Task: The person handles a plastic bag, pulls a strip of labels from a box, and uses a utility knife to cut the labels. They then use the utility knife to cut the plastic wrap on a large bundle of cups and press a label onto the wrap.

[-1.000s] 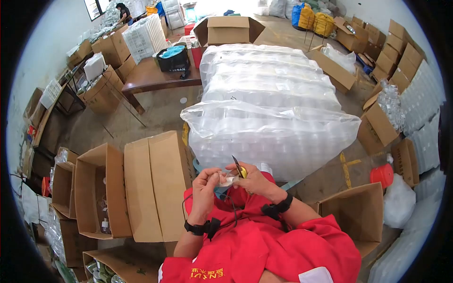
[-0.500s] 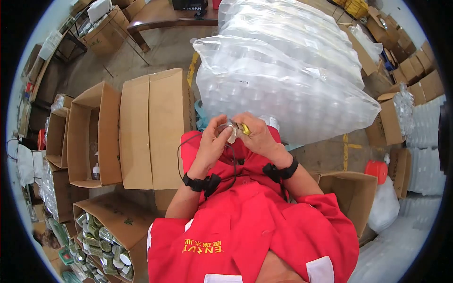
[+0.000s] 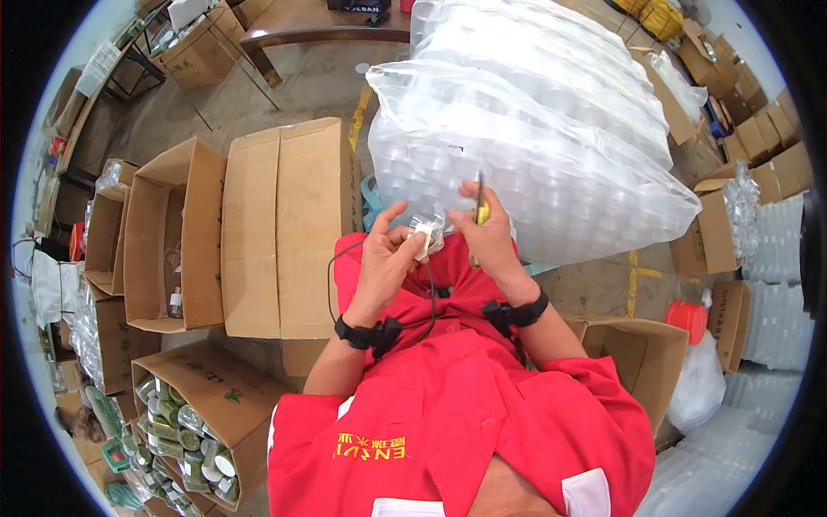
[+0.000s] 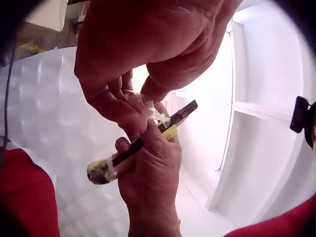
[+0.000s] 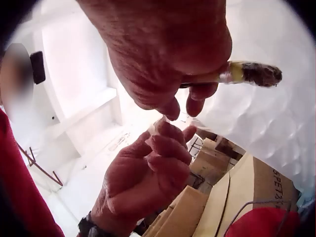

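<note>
Over the lap, my left hand (image 3: 386, 260) pinches a crumpled piece of clear and whitish film (image 3: 427, 231) between thumb and fingers. Just right of it, my right hand (image 3: 493, 246) holds a yellow and dark utility knife (image 3: 481, 212), its blade end pointing away from the body. Seen from the left wrist, the knife (image 4: 137, 145) lies across the right palm, with tape wrapped round its rear end. There the right fingertips come right up to the film (image 4: 150, 109). In the right wrist view the knife's rear end (image 5: 261, 74) sticks out past the hand.
Stacked bags of clear plastic containers (image 3: 525, 164) stand in front of the knees. Cardboard boxes (image 3: 289, 228) line the left side; one nearer box (image 3: 194, 379) holds several filled jars. On the right are an open carton (image 3: 633, 353) and a red lid-like object (image 3: 687, 320).
The head view has tipped down since a second ago. My hands have drawn slightly apart from half a second ago, showing more of the film, and the knife now points more forward.
</note>
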`<state>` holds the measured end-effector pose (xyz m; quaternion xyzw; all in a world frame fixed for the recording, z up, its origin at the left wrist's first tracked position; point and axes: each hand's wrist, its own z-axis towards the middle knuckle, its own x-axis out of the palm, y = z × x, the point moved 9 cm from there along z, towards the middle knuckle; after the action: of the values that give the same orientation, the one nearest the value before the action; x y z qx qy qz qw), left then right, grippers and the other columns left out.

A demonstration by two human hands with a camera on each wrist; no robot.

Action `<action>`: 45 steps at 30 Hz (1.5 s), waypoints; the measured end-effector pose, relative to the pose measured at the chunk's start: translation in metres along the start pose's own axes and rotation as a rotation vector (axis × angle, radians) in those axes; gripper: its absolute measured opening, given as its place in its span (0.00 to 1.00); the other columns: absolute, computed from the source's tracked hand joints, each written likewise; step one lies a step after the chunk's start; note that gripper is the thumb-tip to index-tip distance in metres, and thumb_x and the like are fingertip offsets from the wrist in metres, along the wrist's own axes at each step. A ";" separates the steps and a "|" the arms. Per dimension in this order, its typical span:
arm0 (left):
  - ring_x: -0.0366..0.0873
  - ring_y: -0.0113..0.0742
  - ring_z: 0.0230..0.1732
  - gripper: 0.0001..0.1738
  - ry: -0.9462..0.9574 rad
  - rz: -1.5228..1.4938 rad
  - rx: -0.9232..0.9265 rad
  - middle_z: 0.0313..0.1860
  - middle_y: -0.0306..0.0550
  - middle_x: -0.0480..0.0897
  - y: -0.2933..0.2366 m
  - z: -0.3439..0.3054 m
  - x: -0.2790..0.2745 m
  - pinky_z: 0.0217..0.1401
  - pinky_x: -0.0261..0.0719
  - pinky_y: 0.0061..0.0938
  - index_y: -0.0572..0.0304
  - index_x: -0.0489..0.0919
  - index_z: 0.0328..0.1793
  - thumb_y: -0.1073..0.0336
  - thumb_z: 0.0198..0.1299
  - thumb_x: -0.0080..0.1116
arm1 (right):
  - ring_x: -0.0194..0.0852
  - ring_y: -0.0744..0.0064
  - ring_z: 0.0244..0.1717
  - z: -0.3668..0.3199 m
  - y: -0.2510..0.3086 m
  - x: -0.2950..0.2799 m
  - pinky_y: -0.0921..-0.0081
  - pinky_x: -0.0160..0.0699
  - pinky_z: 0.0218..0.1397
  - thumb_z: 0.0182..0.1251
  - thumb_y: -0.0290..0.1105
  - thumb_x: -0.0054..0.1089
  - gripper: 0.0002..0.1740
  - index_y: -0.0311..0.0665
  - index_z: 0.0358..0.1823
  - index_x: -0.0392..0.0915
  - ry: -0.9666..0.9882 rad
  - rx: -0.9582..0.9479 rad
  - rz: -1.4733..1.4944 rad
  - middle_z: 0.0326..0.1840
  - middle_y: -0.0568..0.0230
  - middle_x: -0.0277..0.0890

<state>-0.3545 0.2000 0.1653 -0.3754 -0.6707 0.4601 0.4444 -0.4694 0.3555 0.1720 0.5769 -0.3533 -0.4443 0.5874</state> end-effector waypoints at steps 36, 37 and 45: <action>0.75 0.36 0.71 0.33 0.244 0.038 0.001 0.74 0.52 0.75 0.013 -0.015 0.016 0.73 0.75 0.32 0.68 0.64 0.83 0.80 0.71 0.55 | 0.77 0.82 0.31 -0.032 -0.039 0.034 0.80 0.80 0.33 0.73 0.28 0.66 0.28 0.34 0.72 0.70 0.204 0.277 0.355 0.42 0.65 0.84; 0.80 0.36 0.66 0.32 0.233 0.124 0.055 0.71 0.54 0.78 0.011 -0.012 0.019 0.70 0.78 0.31 0.70 0.65 0.82 0.79 0.73 0.55 | 0.80 0.80 0.34 -0.034 -0.043 0.037 0.79 0.84 0.36 0.74 0.29 0.65 0.28 0.34 0.72 0.70 0.201 0.260 0.392 0.43 0.65 0.84; 0.81 0.24 0.32 0.10 0.169 0.248 0.044 0.35 0.42 0.85 0.008 -0.002 0.024 0.33 0.78 0.20 0.65 0.80 0.55 0.67 0.79 0.52 | 0.84 0.75 0.41 -0.036 0.000 0.017 0.72 0.84 0.50 0.73 0.29 0.61 0.28 0.31 0.72 0.68 0.174 0.061 0.204 0.43 0.64 0.85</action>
<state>-0.3594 0.2248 0.1637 -0.4828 -0.5693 0.4928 0.4471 -0.4299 0.3529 0.1668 0.5917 -0.3714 -0.3197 0.6402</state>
